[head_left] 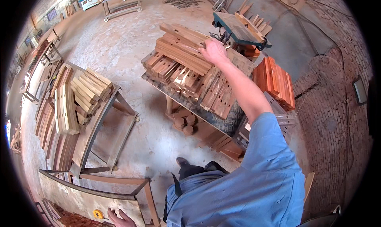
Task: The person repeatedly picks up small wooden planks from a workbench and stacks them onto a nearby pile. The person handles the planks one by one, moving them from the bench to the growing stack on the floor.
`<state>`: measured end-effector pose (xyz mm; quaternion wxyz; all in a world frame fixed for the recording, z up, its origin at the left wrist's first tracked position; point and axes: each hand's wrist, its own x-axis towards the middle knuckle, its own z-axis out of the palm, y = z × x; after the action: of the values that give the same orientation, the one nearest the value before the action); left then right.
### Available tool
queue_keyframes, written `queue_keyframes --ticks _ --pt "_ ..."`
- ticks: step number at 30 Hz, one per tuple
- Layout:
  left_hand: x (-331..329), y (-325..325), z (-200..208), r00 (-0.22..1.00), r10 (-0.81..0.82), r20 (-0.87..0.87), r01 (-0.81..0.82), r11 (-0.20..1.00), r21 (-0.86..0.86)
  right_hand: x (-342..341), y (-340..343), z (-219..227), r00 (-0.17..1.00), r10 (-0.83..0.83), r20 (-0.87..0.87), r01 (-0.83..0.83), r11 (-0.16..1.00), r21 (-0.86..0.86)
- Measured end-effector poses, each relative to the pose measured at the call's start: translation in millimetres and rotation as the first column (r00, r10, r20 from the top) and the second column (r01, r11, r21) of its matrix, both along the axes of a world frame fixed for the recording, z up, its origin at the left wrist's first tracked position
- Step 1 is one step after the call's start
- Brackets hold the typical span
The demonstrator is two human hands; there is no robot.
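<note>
My right hand (214, 51) reaches out over a stack of brown wooden slats (180, 48) with dark slots cut in them. Its fingers are closed round the right end of an upper slat, and the fingertips are partly hidden. More slotted wooden pieces (220, 94) lie beneath and beside the stack on a dark-topped worktable (174, 93). At the lower edge, my left hand (122, 219) shows only in part, its fingers apart and nothing visible in them. Just left of it, a yellow tape measure (98, 214) lies on a pale tabletop (85, 195).
Pale slotted wood pieces (65, 108) are piled on a metal-framed table (93, 137) at left. Reddish boards (274, 82) stand right of the worktable, near a machine table (236, 26) and a fan (323, 70). Round wooden blocks (188, 124) sit below the worktable.
</note>
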<state>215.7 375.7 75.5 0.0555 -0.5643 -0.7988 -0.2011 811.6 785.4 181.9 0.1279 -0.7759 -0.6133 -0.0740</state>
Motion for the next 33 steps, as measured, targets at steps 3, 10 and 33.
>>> queue_keyframes --ticks 3,10,33 --pt "10 9 6 0.999 0.044 0.017 -0.042 0.996 -0.075 35 32 -17 0.999 -0.013 0.031 0.012 0.999 0.046" --pt "23 24 6 0.996 0.057 -0.066 -0.065 0.99 -0.122 82 75 -42 0.999 0.003 0.05 -0.006 0.998 0.06" --pt "-44 -71 -26 0.931 0.354 0.094 -0.294 0.874 -0.386 209 140 -94 0.999 0.029 -0.016 -0.031 0.99 -0.138"
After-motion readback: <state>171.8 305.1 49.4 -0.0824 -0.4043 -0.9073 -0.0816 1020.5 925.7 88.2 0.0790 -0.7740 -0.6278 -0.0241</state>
